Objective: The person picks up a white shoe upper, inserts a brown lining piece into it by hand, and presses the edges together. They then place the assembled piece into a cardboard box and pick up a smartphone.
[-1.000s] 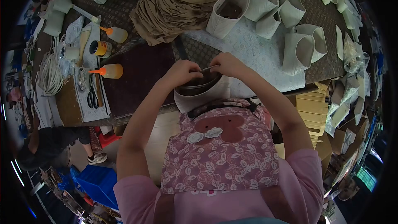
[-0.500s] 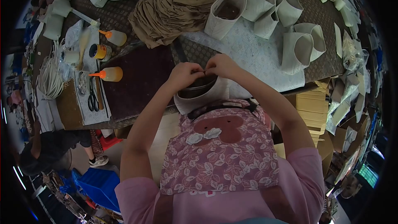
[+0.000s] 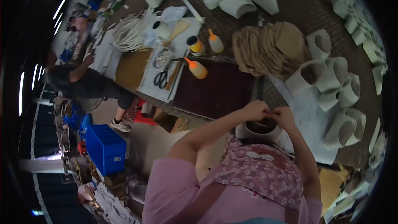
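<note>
A white, open-topped bag body (image 3: 244, 133) with a brown inside stands upright at the table's front edge, against my patterned apron (image 3: 259, 170). My left hand (image 3: 258, 110) pinches the far side of its rim with fingers bunched together. Close beside it, my right hand (image 3: 283, 117) is closed on the same stretch of rim, the two sets of fingertips nearly touching. What exactly lies between the fingertips is too small to make out. Behind the hands is a stack of folded brown cloth pieces (image 3: 269, 49).
Several white bag bodies (image 3: 306, 76) stand to the right. Left lie a dark red board (image 3: 215, 95), orange-tipped glue bottles (image 3: 198, 70), a yellow-and-black tin (image 3: 195, 45), scissors (image 3: 161, 79) and a white cord coil (image 3: 128, 33). A person (image 3: 78, 76) and a blue bin (image 3: 105, 149) are beyond.
My view has turned toward the left, so the table and hands appear shifted right and tilted. Both hands stay at the rim of the bag body.
</note>
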Action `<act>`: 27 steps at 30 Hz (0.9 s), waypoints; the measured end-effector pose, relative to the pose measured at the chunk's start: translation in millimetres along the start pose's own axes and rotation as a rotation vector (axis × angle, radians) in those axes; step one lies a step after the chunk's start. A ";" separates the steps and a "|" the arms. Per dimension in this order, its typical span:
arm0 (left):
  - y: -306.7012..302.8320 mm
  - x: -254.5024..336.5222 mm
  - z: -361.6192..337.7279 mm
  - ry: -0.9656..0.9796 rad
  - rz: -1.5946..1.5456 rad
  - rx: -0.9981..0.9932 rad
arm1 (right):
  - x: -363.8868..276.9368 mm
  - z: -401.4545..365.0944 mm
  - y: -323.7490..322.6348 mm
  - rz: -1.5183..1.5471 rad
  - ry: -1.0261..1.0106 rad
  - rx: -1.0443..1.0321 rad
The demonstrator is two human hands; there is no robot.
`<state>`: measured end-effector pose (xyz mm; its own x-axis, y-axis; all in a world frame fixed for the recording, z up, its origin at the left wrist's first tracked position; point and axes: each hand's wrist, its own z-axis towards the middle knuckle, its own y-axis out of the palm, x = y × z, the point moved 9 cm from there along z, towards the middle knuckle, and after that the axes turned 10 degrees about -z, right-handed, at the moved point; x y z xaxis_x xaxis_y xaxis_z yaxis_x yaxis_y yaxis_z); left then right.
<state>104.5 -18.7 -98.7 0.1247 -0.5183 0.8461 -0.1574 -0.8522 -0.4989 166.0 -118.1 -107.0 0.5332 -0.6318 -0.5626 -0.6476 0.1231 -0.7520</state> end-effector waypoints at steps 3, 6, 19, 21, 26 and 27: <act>-7.2 6.7 -9.0 -0.075 0.055 -0.047 | -0.9 -5.5 -7.8 0.058 -0.042 -0.036; -17.0 7.9 -19.7 -0.144 0.161 -0.073 | 5.2 -14.5 -19.2 0.079 -0.124 0.049; -33.6 31.5 -72.1 -0.198 0.416 0.044 | -15.9 -91.8 -54.8 -0.506 0.119 0.199; -17.5 21.3 -66.0 -0.202 0.398 0.069 | -0.9 -91.2 -38.9 -0.444 0.088 0.222; 21.9 39.0 -39.5 0.005 0.426 0.019 | 13.6 -91.2 -3.1 -0.220 0.201 0.300; 22.9 51.3 -34.8 -0.042 0.262 0.054 | 19.9 -92.7 -0.7 -0.116 0.274 0.317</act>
<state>73.2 -62.4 -60.2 0.1273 -0.7233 0.6787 -0.1370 -0.6905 -0.7102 126.6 -201.7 -85.9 0.4008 -0.8298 -0.3884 -0.3702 0.2411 -0.8971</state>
